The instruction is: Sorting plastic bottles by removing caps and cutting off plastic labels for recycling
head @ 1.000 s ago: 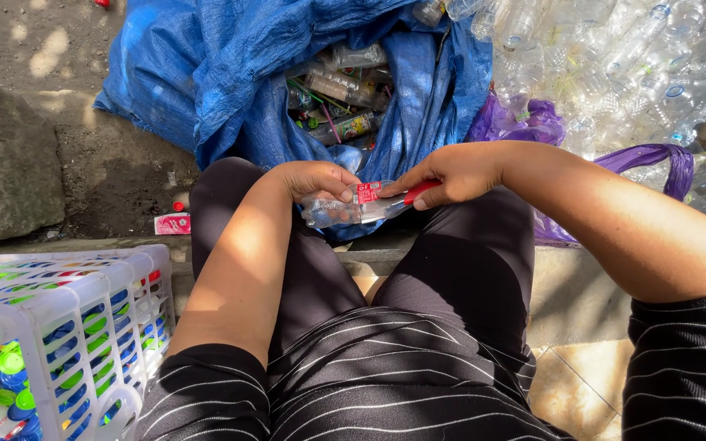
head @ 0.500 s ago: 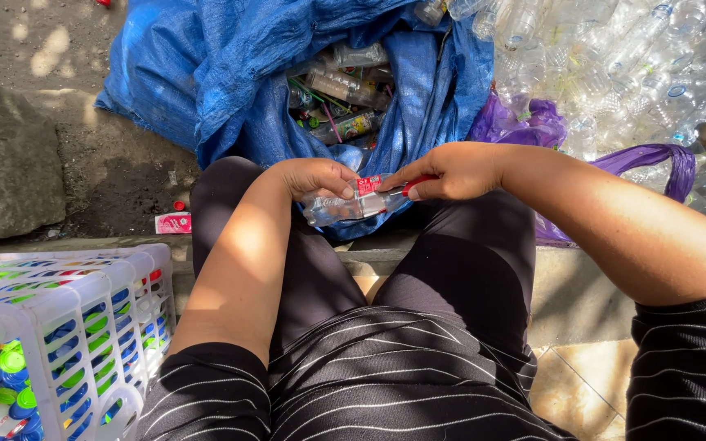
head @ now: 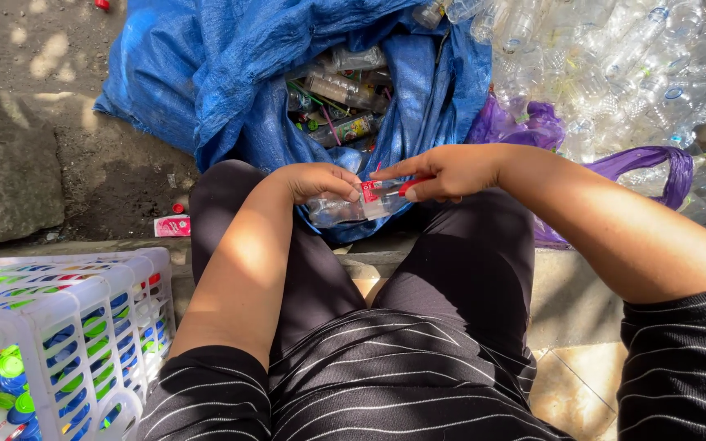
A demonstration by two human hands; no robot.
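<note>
The left hand (head: 316,181) is curling its fingers around a clear plastic bottle (head: 345,208) above the person's knees. The right hand (head: 443,171) is pinching the bottle's red label (head: 373,192) with its fingertips.

Single head-worn camera looking steeply down, sitting close above the person's lap, facing forward toward the blue sack (head: 230,73), white basket (head: 51,327) showing lower left of it
</note>
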